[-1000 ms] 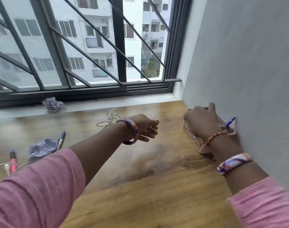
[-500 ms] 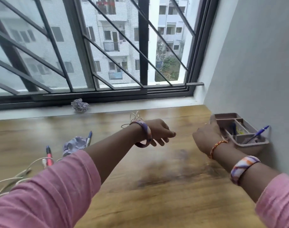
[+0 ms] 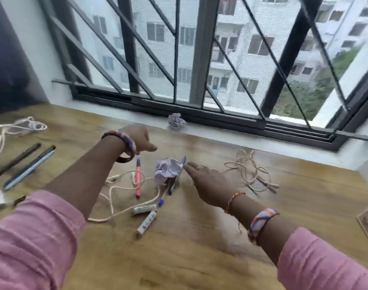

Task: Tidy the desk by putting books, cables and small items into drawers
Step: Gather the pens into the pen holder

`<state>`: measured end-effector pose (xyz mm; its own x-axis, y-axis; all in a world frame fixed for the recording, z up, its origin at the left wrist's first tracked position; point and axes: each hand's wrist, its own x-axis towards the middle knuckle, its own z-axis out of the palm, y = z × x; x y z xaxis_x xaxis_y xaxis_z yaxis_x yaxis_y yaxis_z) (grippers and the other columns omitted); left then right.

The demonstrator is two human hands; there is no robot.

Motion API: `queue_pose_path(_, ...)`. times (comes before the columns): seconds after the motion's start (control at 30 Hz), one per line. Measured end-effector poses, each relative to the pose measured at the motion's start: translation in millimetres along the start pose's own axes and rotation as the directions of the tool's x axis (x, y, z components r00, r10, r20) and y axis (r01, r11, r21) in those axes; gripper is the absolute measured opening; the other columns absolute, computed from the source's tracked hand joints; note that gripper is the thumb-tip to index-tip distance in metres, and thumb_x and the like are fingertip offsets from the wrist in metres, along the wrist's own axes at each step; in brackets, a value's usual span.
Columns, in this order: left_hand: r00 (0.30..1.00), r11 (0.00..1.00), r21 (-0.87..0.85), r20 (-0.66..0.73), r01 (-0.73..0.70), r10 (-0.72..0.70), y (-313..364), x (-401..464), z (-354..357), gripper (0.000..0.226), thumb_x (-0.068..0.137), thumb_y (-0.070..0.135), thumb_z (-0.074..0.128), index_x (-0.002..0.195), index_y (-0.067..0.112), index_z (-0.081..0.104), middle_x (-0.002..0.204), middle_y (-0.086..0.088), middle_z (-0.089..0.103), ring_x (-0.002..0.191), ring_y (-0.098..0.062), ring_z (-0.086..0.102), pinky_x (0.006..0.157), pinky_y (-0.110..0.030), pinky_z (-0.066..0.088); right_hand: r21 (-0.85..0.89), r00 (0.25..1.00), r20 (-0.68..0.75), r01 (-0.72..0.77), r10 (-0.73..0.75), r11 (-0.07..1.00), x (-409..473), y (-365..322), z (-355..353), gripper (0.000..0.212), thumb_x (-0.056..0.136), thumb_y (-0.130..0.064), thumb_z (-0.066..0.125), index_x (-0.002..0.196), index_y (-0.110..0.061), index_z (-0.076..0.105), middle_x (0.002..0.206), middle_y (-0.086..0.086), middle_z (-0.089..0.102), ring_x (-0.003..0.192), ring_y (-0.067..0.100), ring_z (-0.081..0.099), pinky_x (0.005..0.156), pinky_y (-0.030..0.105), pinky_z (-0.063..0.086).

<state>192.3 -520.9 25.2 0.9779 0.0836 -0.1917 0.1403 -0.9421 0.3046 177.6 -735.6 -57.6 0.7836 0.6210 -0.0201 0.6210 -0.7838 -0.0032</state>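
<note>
Now we hold both hands out over the wooden counter [image 3: 199, 258], and neither grips anything. Our right hand [image 3: 210, 181] lies flat and spread, palm down, its fingertips pointing toward the window and just short of a crumpled lilac paper ball [image 3: 168, 168]. Our left hand [image 3: 140, 138] hangs above the counter with the fingers loosely drooped and open.

Under and beside the paper ball lie a few pens. A blue pen [image 3: 174, 181] runs its long axis from near us up toward the window, its far tip poking out past the ball. A pink-red pen [image 3: 138, 178] lies just left of it, nearly parallel, dark cap toward the window. A cream cable [image 3: 124, 191] loops across that pink pen and trails toward us, ending near two small white cylinders [image 3: 146, 216] lying at a slant.

To the right, well apart from the hands, sits a tangled tan cord [image 3: 252, 170]. At far left, two long dark pens [image 3: 26, 166] lie side by side, slanting up to the right, with a white cable [image 3: 17, 126] beyond them. A second paper ball [image 3: 176, 122] rests on the window sill.
</note>
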Motion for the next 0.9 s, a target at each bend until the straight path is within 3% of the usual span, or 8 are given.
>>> queue_pose_path(0.13, 0.993, 0.993, 0.001, -0.006, 0.114, -0.114, -41, -9, 12, 0.035, 0.085, 0.03, 0.063, 0.095, -0.004, 0.068, 0.089, -0.02, 0.071, 0.067, -0.024, 0.056, 0.055, -0.023, 0.041, 0.15, 0.993, 0.119, -0.045, 0.028, 0.988, 38, -6, -1, 0.058, 0.095, -0.018, 0.04, 0.148, -0.017, 0.015, 0.157, 0.003, 0.01, 0.144, 0.019, 0.013, 0.11, 0.04, 0.03)
queue_pose_path(0.23, 0.982, 0.982, -0.028, -0.042, 0.185, -0.186, -56, -7, 28, 0.037, 0.087, 0.036, 0.06, 0.094, 0.002, 0.069, 0.095, -0.018, 0.07, 0.088, -0.029, 0.064, 0.074, -0.028, 0.047, 0.119, 0.995, 0.097, -0.029, 0.018, 0.993, 53, 2, 6, 0.043, 0.093, -0.022, 0.044, 0.135, -0.025, 0.041, 0.143, 0.004, 0.041, 0.136, 0.024, 0.032, 0.097, 0.038, 0.04)
queue_pose_path(0.3, 0.973, 0.976, -0.039, -0.086, 0.214, -0.216, -57, -1, 36, 0.04, 0.087, 0.042, 0.056, 0.084, 0.004, 0.067, 0.096, -0.017, 0.069, 0.093, -0.029, 0.062, 0.073, -0.028, 0.044, 0.046, 1.0, -0.005, -0.014, 0.014, 0.999, 52, 7, 8, 0.035, 0.086, -0.013, 0.046, 0.118, -0.024, 0.056, 0.119, 0.005, 0.06, 0.117, 0.027, 0.05, 0.084, 0.034, 0.042)
queue_pose_path(0.4, 0.968, 0.971, -0.01, -0.078, 0.238, -0.238, -47, 8, 48, 0.04, 0.083, 0.046, 0.059, 0.068, 0.01, 0.053, 0.1, -0.017, 0.065, 0.096, -0.029, 0.061, 0.075, -0.029, 0.044, -0.015, 0.996, -0.074, 0.043, -0.044, 0.999, 41, 15, 5, 0.035, 0.083, -0.006, 0.045, 0.11, -0.02, 0.062, 0.106, 0.006, 0.064, 0.107, 0.028, 0.053, 0.08, 0.033, 0.04)
queue_pose_path(0.5, 0.97, 0.962, 0.12, -0.034, 0.245, -0.242, -33, 14, 55, 0.021, 0.074, 0.03, 0.067, 0.08, 0.011, 0.061, 0.104, -0.01, 0.066, 0.096, -0.026, 0.063, 0.079, -0.032, 0.05, -0.051, 0.988, -0.11, 0.099, -0.105, 0.994, 27, 26, 2, 0.037, 0.088, -0.002, 0.044, 0.116, -0.022, 0.059, 0.108, 0.004, 0.065, 0.105, 0.026, 0.055, 0.08, 0.029, 0.039)
queue_pose_path(0.63, 0.984, 0.965, 0.195, -0.008, 0.177, -0.178, -5, 18, 36, 0.022, 0.075, 0.021, 0.061, 0.06, 0.01, 0.05, 0.088, -0.01, 0.065, 0.083, -0.026, 0.064, 0.072, -0.032, 0.052, 0.062, 0.993, -0.066, 0.106, -0.102, 0.992, -1, 48, -3, 0.034, 0.09, -0.002, 0.044, 0.117, -0.018, 0.056, 0.11, 0.002, 0.064, 0.103, 0.022, 0.057, 0.08, 0.025, 0.038)
queue_pose_path(0.73, 0.998, 0.983, 0.176, 0.013, 0.056, -0.059, 34, 16, 7, 0.014, 0.079, 0.017, 0.057, 0.066, 0.011, 0.054, 0.074, -0.007, 0.057, 0.069, -0.025, 0.054, 0.06, -0.024, 0.041, 0.182, 0.996, -0.083, 0.047, -0.032, 0.982, -22, 71, -28, 0.024, 0.085, 0.001, 0.053, 0.099, -0.015, 0.065, 0.098, 0.003, 0.065, 0.091, 0.019, 0.058, 0.073, 0.022, 0.039)
queue_pose_path(0.9, 0.983, 0.984, -0.04, -0.063, -0.176, 0.174, 115, 0, -33, 0.004, 0.07, 0.008, 0.067, 0.066, 0.007, 0.065, 0.061, -0.008, 0.061, 0.059, -0.021, 0.058, 0.058, -0.027, 0.047, 0.271, 0.962, -0.246, -0.05, 0.12, 0.961, -69, 107, -107, 0.014, 0.075, 0.006, 0.066, 0.078, -0.005, 0.073, 0.073, 0.001, 0.066, 0.068, 0.009, 0.057, 0.061, 0.0, 0.036)
